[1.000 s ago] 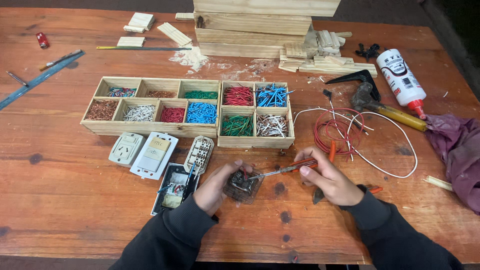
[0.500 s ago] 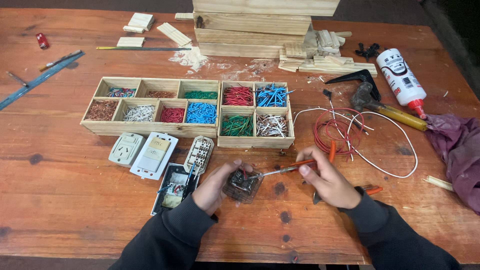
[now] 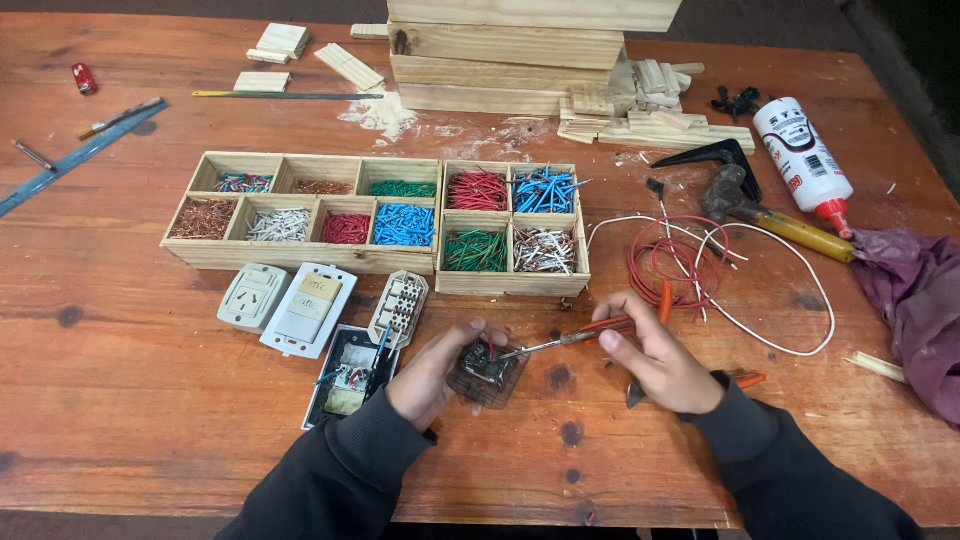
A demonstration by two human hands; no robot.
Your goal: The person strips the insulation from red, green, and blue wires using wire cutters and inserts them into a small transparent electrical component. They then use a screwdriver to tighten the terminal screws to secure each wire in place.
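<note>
Your left hand (image 3: 432, 375) is closed around a small dark switch module (image 3: 487, 368), pressing it flat on the wooden table (image 3: 130, 400) just in front of the wooden tray (image 3: 515, 283) of sorted wire pieces, so it stays put under the tool. Your right hand (image 3: 660, 355) grips an orange-handled screwdriver (image 3: 575, 338) like a pencil, its tip angled down into the module's top, which gives fine control over a small screw. Left of the module lie an opened switch box (image 3: 350, 375) and white wall plates (image 3: 305, 308), within easy reach. Right of the tray, a coil of red and white wire (image 3: 680, 262) sits near your tool hand.
</note>
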